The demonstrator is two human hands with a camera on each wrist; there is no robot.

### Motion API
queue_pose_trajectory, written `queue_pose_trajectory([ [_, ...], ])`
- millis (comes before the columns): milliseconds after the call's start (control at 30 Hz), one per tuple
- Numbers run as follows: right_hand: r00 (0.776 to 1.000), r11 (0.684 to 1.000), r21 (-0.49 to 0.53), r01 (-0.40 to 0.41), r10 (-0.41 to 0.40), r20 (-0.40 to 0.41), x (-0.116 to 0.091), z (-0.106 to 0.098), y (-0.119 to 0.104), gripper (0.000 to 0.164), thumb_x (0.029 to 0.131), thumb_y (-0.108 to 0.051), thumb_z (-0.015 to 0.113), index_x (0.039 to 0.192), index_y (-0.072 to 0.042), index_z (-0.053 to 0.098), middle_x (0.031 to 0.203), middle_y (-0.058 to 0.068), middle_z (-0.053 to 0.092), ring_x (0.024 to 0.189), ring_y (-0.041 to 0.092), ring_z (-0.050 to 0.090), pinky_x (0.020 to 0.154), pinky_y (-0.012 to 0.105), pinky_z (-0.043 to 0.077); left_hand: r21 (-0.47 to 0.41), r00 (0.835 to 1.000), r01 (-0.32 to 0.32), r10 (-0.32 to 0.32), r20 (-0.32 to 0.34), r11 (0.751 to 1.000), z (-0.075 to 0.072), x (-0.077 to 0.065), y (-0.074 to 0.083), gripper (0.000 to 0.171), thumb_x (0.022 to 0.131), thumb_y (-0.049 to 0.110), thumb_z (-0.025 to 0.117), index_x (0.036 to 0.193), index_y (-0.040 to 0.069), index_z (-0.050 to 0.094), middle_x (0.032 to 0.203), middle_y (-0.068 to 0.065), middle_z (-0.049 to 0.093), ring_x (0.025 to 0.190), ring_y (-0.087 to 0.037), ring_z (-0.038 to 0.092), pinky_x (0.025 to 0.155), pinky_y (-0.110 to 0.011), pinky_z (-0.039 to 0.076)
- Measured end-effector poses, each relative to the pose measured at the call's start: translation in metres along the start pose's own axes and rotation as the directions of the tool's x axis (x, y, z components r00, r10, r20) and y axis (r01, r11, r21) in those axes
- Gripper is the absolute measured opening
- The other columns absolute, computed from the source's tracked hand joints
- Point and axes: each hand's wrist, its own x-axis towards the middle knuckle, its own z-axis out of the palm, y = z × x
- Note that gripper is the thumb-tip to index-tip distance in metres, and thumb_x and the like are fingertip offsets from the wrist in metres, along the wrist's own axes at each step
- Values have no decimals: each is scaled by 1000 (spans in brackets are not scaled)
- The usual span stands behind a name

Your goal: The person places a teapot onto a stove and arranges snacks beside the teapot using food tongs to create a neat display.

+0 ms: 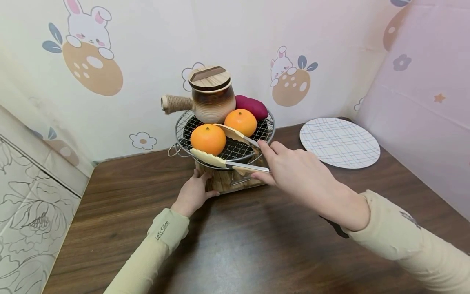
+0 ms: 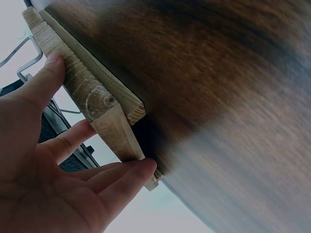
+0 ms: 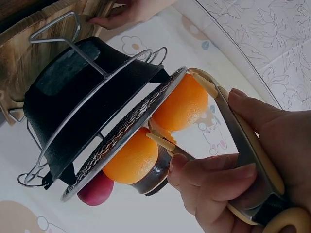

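My right hand [image 1: 299,169] grips a pair of metal tongs [image 3: 248,150] with cream tips. The tips stand on either side of the front orange [image 1: 207,139] on a round wire grill rack [image 1: 235,150]; whether they touch it I cannot tell. A second orange [image 1: 240,122] lies just behind, beside a purple sweet potato [image 1: 253,107]. To their left on the rack is a brown and cream pot [image 1: 214,104] with a wooden lid and a rope-wrapped handle. My left hand [image 1: 192,193] holds the corner of the wooden board [image 2: 87,87] under the stove, thumb and fingers on its edges.
A black stove bowl [image 3: 73,107] in a wire frame carries the rack above the board. An oval white checked placemat [image 1: 339,143] lies at the back right of the dark wooden table [image 1: 235,245]. Patterned walls stand close behind and at the right.
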Motion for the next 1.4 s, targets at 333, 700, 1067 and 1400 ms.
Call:
queue_pose_trajectory([
  [333,1000,999,25,-26,26,-1,1,-5,1,73,86,-51,66,138,-2,50,101,15,64,57,26,62,50,42,51,-13,1000,13,-13,18,1000,0,3,0,63,80,39,75,128,2,58,137,-38,46,130,-49,46,89,-51,53],
  [700,987,977,140,-158,156,30,1,-14,18,76,89,-51,62,143,-2,41,105,17,59,67,31,60,56,48,52,-3,1000,-6,6,8,1000,-1,2,0,63,80,39,75,127,2,58,136,-41,45,123,-50,51,86,-51,54],
  [1067,953,931,203,-304,298,60,0,-9,57,84,91,-54,57,150,0,29,125,26,54,88,44,59,76,60,48,-6,1000,-9,10,6,1000,1,2,-2,62,80,39,75,127,2,58,135,-40,47,124,-50,51,85,-51,54],
  [1400,912,884,228,-409,404,70,-2,5,90,83,95,-52,52,146,9,30,127,36,49,106,57,52,85,65,42,-8,1000,-2,2,6,1000,2,3,-3,62,79,40,76,125,2,59,135,-42,44,121,-51,53,83,-52,54],
])
